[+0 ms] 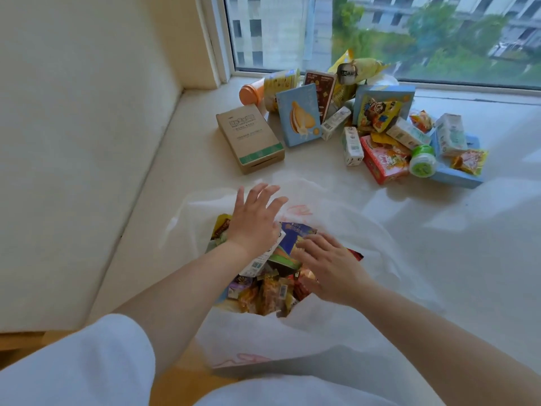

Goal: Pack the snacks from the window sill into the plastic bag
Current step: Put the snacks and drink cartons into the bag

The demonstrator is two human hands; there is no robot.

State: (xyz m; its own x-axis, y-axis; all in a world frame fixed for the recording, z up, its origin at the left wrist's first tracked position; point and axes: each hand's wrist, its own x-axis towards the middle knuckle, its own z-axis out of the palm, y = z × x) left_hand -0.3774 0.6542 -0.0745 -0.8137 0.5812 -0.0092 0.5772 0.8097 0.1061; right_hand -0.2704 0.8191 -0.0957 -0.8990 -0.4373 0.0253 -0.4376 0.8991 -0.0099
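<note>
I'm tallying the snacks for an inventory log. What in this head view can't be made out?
- Contents low in the plastic bag: hidden by the left hand, the right hand and the snacks on top.
- Items at the back of the snack pile: covered by boxes in front.
- Print on the brown box: too small and blurred to read.

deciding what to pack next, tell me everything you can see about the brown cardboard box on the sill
The brown cardboard box is flat, rectangular and plain, with faint white print on top and a green band at its near end. It looks closed and lies flat on the window sill, left of the snack pile, nearest the bag. Neither hand touches it.
</note>
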